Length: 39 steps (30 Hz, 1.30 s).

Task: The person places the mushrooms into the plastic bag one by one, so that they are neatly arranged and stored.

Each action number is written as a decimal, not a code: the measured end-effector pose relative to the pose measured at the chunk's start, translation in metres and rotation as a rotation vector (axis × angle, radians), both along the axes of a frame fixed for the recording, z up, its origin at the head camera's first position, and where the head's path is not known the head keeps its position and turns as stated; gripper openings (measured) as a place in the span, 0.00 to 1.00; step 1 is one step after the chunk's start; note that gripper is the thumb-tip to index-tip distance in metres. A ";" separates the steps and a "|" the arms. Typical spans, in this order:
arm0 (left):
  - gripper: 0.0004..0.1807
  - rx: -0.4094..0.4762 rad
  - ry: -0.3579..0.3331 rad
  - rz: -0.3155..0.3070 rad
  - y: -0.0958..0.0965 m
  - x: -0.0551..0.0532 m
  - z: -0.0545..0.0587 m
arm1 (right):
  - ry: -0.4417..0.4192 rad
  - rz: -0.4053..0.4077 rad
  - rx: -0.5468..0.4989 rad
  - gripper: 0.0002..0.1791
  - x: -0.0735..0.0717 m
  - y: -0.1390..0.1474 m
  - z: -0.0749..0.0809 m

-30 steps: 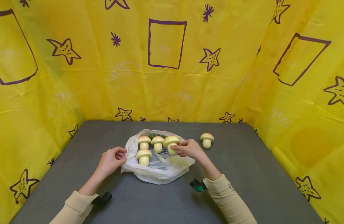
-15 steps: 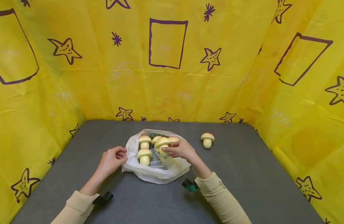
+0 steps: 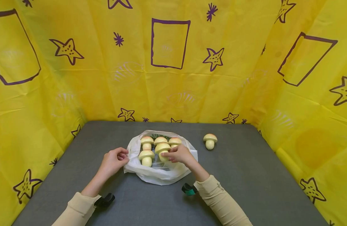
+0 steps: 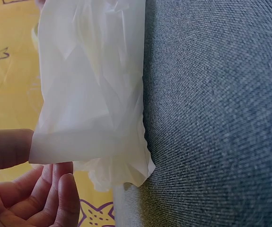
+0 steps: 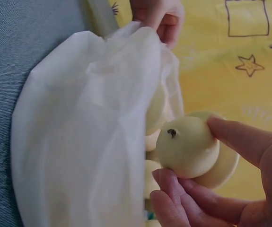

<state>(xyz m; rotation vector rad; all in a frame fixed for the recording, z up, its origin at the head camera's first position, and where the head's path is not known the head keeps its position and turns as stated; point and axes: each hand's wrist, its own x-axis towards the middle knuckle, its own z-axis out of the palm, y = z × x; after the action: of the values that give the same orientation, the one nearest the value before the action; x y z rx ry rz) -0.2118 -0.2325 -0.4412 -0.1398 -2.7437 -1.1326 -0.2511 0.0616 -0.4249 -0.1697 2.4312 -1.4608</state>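
A white plastic bag [image 3: 159,174] lies open on the grey table [image 3: 246,175] with several pale yellow toy mushrooms in it. My right hand [image 3: 177,154] holds one mushroom [image 3: 162,149] by its stem [image 5: 187,147] over the bag, beside another mushroom [image 3: 146,157]. My left hand [image 3: 114,160] pinches the bag's left rim [image 4: 86,142]. One more mushroom [image 3: 209,141] stands alone on the table to the right of the bag.
Yellow sheeting with purple stars [image 3: 167,62] walls the table at the back and on both sides. Bare grey table surface [image 3: 260,188] stretches in front of and to the right of the bag.
My right hand has carried its mushroom leftward and toward me, from the bag's right side to its middle. The left hand has kept its pinch on the rim.
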 end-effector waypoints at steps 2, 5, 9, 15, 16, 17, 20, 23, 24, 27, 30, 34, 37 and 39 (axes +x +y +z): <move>0.12 0.003 0.000 0.001 0.000 0.000 -0.001 | 0.000 -0.001 0.005 0.22 0.000 0.000 -0.003; 0.12 0.003 0.002 -0.002 0.000 0.000 0.000 | 0.000 -0.001 0.010 0.21 0.001 -0.001 -0.007; 0.12 0.006 -0.009 0.001 0.001 0.001 0.002 | -0.003 0.012 0.035 0.21 0.002 -0.002 -0.010; 0.13 0.002 -0.019 0.006 0.001 0.000 0.003 | -0.018 0.014 0.053 0.21 0.004 -0.001 -0.013; 0.13 0.000 -0.016 0.006 0.001 0.001 0.003 | -0.021 0.015 0.053 0.21 0.004 -0.001 -0.014; 0.13 -0.003 -0.016 0.008 0.002 0.001 0.003 | -0.025 0.016 0.051 0.21 0.004 -0.002 -0.014; 0.13 -0.001 -0.017 0.007 0.002 0.001 0.003 | -0.031 0.016 0.050 0.21 0.004 -0.002 -0.017; 0.12 0.005 -0.017 0.010 0.002 0.002 0.003 | -0.032 0.013 0.051 0.21 0.004 -0.002 -0.019; 0.12 0.006 -0.015 0.009 0.002 0.002 0.003 | -0.032 0.012 0.055 0.21 0.004 -0.002 -0.020; 0.12 0.007 -0.012 0.012 0.002 0.002 0.003 | -0.034 0.009 0.069 0.21 0.004 -0.003 -0.022; 0.12 0.006 -0.012 0.008 0.002 0.002 0.003 | -0.038 0.005 0.079 0.21 0.004 -0.004 -0.024; 0.13 0.008 -0.015 0.003 0.002 0.002 0.002 | -0.033 0.002 0.088 0.21 0.003 -0.005 -0.025; 0.13 0.008 -0.018 0.002 0.001 0.001 0.002 | -0.027 0.007 0.111 0.21 0.003 -0.005 -0.025; 0.13 0.010 -0.019 0.003 0.001 0.001 0.002 | -0.025 0.012 0.128 0.21 0.003 -0.005 -0.025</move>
<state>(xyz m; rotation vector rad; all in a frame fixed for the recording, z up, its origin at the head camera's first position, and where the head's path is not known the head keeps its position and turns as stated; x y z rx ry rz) -0.2108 -0.2319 -0.4396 -0.1247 -2.7532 -1.1522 -0.2485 0.0563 -0.4500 -0.1366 2.4893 -1.2894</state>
